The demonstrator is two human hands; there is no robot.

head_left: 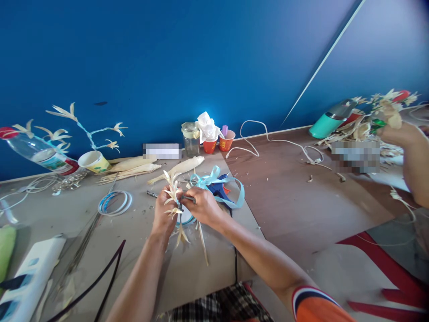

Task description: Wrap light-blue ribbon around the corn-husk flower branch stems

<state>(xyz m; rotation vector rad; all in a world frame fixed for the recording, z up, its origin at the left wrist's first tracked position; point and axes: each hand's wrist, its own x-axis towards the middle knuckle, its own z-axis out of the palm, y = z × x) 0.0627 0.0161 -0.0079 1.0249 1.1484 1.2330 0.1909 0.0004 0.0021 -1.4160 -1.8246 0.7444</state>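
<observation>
My left hand point(163, 209) is closed around the stem of a pale husk flower spray point(172, 190), whose petals spread above and below the fingers. My right hand point(205, 205) meets it from the right, fingers wrapped on a dark slim tool point(189, 199); its kind is mostly hidden. A white-and-blue roll point(186, 217) lies under the hands. Just beyond my right hand are a light blue ribbon point(239, 199) and a blue glue gun point(219, 191) with an orange trigger. A thin metal tool tip point(152, 194) shows left of my left hand.
Dried husks point(134, 167) lie behind, beside a paper cup point(94, 162) and a plastic bottle point(47, 154). A glass jar point(191, 141) and red cups point(227, 142) stand by the wall. A power strip point(36, 268) sits front left. Another person's arm point(414, 156) reaches in at right.
</observation>
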